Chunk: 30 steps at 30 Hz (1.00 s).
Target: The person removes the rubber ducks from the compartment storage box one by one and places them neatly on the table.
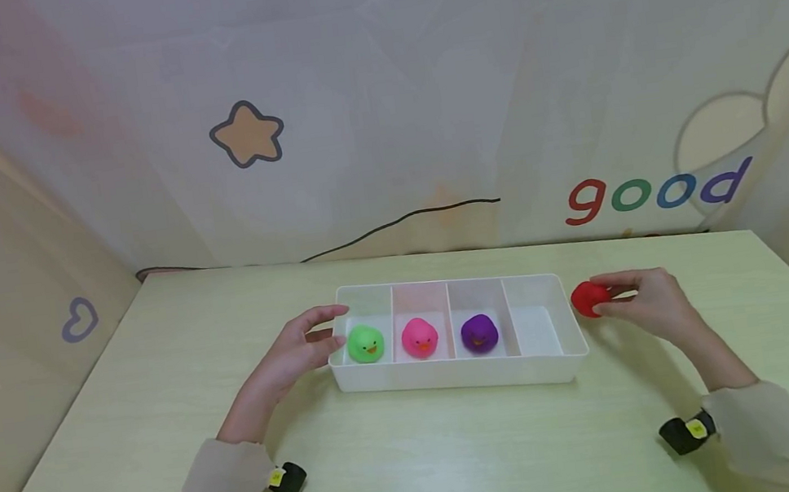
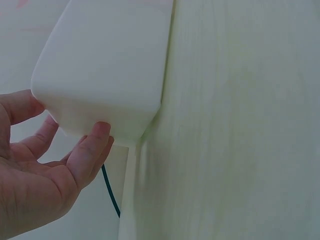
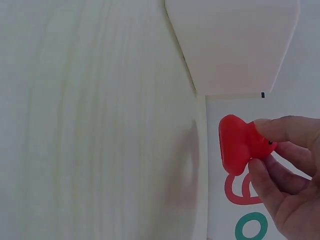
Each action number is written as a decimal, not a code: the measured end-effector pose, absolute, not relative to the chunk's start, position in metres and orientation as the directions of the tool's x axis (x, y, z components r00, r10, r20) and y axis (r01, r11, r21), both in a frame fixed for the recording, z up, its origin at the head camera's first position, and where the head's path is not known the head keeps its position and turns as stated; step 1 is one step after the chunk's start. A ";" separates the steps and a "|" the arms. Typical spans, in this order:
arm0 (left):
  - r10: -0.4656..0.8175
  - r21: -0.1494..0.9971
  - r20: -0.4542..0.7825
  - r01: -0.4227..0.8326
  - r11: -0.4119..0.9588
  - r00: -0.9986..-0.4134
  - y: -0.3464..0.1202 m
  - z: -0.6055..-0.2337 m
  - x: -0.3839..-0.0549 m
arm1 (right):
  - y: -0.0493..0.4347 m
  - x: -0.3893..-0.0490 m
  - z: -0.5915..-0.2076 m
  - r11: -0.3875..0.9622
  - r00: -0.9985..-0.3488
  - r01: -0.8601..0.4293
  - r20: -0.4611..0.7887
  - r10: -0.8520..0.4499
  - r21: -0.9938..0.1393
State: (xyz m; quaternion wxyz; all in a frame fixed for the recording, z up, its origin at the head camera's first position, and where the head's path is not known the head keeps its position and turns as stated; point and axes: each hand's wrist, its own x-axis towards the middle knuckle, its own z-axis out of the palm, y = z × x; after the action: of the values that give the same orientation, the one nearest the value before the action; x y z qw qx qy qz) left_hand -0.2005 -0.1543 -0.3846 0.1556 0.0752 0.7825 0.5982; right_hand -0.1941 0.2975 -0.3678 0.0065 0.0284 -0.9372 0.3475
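A white divided box point(image 1: 455, 374) stands on the table with its compartments in a row. From the left, a green duck point(image 1: 365, 344), a pink duck point(image 1: 420, 337) and a purple duck point(image 1: 480, 333) each sit in their own compartment; the rightmost one holds nothing. My left hand point(image 1: 303, 342) grips the box's left end, with fingertips over the rim and others against the end wall point(image 2: 100, 107). Just off the box's right end, my right hand point(image 1: 648, 301) pinches a red toy duck point(image 3: 237, 145) between thumb and fingers. In the right wrist view the duck is tipped sideways.
The pale wooden table point(image 1: 450, 461) extends around the box. A printed curtain point(image 1: 379, 116) with a star and the word "good" rises behind the table's back edge. Black wrist cameras point(image 1: 289, 480) are strapped at both sleeves.
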 end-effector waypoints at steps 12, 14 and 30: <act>0.301 0.963 -0.154 -0.074 0.260 -0.941 -0.154 -0.383 -0.200 | 0.295 -0.201 -0.375 0.766 -0.995 -0.066 -0.010 -0.094 -0.639; 0.302 0.963 -0.154 -0.074 0.259 -0.941 -0.154 -0.383 -0.199 | 0.296 -0.202 -0.376 0.766 -0.995 -0.060 -0.024 -0.097 -0.640; 0.306 0.963 -0.152 -0.071 0.259 -0.940 -0.154 -0.383 -0.200 | 0.297 -0.200 -0.377 0.771 -0.994 -0.052 -0.045 -0.104 -0.635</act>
State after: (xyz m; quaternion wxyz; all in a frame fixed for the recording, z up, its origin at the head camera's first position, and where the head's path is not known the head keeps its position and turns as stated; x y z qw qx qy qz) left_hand -0.1996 -0.1540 -0.3827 0.1561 0.0756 0.7779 0.6040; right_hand -0.1997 0.2967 -0.3766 -0.0386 0.0416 -0.9402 0.3359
